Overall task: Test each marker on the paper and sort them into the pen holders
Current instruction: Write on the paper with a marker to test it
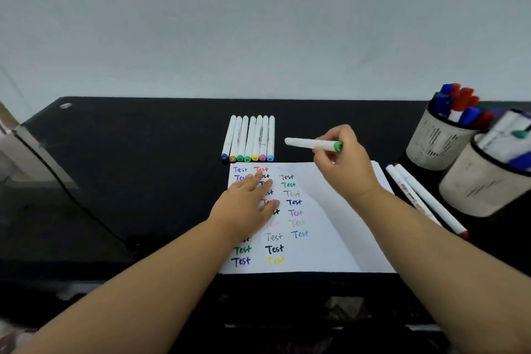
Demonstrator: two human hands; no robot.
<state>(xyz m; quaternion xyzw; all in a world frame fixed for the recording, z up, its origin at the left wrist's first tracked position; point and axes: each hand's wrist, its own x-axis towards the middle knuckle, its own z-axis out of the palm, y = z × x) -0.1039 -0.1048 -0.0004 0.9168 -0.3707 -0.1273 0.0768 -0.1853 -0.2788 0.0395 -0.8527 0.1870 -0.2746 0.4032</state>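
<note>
A white sheet of paper (330, 224) lies on the black table, covered with several coloured "Test" words. My left hand (247, 204) presses flat on its left part. My right hand (342, 164) grips a white marker with a green cap (310, 143) just above the paper's top edge; the marker lies nearly level and points left. A row of several white markers (250, 138) with coloured end caps lies behind the paper. Two mesh pen holders stand at the right: the far holder (436, 141) has red and blue markers, the near holder (482, 184) has white ones.
Two white markers (425, 198) lie side by side between the paper's right edge and the near holder. A dark cable (71, 195) runs across the left of the table (143, 152). A pale wall rises behind the table.
</note>
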